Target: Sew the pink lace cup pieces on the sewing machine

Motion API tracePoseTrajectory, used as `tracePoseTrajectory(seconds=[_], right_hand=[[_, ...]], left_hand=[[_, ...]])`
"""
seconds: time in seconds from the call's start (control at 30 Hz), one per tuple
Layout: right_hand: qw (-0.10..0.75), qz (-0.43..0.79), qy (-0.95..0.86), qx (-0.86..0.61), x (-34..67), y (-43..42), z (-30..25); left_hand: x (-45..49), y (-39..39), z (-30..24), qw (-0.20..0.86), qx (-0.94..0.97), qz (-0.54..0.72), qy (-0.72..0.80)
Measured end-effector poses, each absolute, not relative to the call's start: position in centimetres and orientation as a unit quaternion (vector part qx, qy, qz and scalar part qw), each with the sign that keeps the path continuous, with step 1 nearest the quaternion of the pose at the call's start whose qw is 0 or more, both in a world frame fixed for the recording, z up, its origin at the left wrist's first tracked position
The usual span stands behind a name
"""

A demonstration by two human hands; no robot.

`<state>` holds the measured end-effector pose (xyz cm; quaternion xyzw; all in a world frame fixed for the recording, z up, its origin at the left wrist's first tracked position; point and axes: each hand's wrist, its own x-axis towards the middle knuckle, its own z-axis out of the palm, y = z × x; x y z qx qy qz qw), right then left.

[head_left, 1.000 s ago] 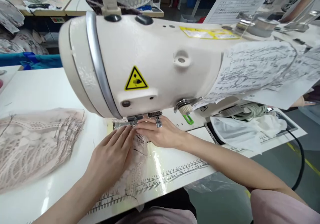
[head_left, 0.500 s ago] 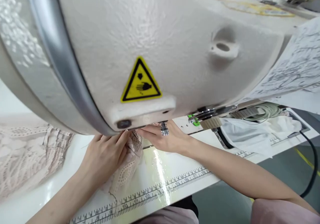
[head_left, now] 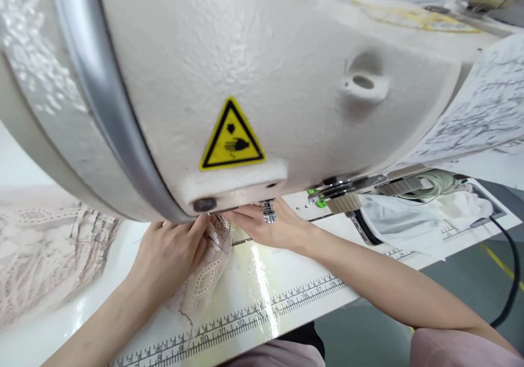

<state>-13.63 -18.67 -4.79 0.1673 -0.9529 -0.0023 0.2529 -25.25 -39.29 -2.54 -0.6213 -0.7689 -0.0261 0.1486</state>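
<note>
A cream sewing machine head (head_left: 262, 72) fills most of the view, with a yellow hand-warning sticker (head_left: 231, 138) on it. Under it lies a pale pink lace piece (head_left: 207, 271) on the white table (head_left: 286, 269). My left hand (head_left: 167, 255) rests flat on the lace, fingers stretched toward the needle area. My right hand (head_left: 266, 226), with a ring on one finger, lies flat beside it on the lace's right edge. The fingertips of both hands and the needle are hidden behind the machine head.
A stack of pink lace pieces (head_left: 45, 258) lies at the left. A printed ruler strip (head_left: 254, 315) runs along the table's front edge. White cloth (head_left: 409, 220) and a black cable (head_left: 510, 269) sit at the right. Patterned paper (head_left: 478, 116) hangs off the machine arm.
My head has moved in close to the machine, so its head now fills the view. Both hands stay flat on the lace at the needle, shifted only slightly.
</note>
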Motion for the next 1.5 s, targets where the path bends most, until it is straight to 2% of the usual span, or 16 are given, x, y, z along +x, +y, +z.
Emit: tracePoseTrajectory(seconds=[0.5,0.7,1.03,1.17,1.27,1.33,1.5], right_hand=[[0.255,-0.020,-0.952,0.170,-13.8,-18.9,-4.4],[0.243,0.017,-0.953,0.178,-13.9,-18.8,-4.4],[0.291,0.049,-0.936,0.190,-14.0,-18.9,-4.2],[0.253,0.089,-0.944,0.194,-13.7,-18.8,-3.6],[0.200,0.125,-0.950,0.205,-13.4,-18.4,-2.6],[0.160,0.149,-0.952,0.216,-13.3,-18.2,-1.9],[0.103,0.174,-0.945,0.259,-13.5,-18.6,-0.7]], left_hand=[[-25.1,-39.1,-2.1,0.164,-0.632,-0.035,-0.757],[-25.1,-39.0,-2.0,0.158,-0.628,-0.042,-0.761],[-25.1,-39.1,-1.9,0.157,-0.626,-0.043,-0.762],[-24.8,-40.2,0.4,0.191,-0.659,-0.038,-0.727],[-24.0,-43.5,1.3,0.167,-0.728,-0.070,-0.661],[-23.4,-46.3,0.8,0.149,-0.759,-0.076,-0.629],[-22.4,-50.5,-1.2,0.149,-0.721,-0.019,-0.676]])
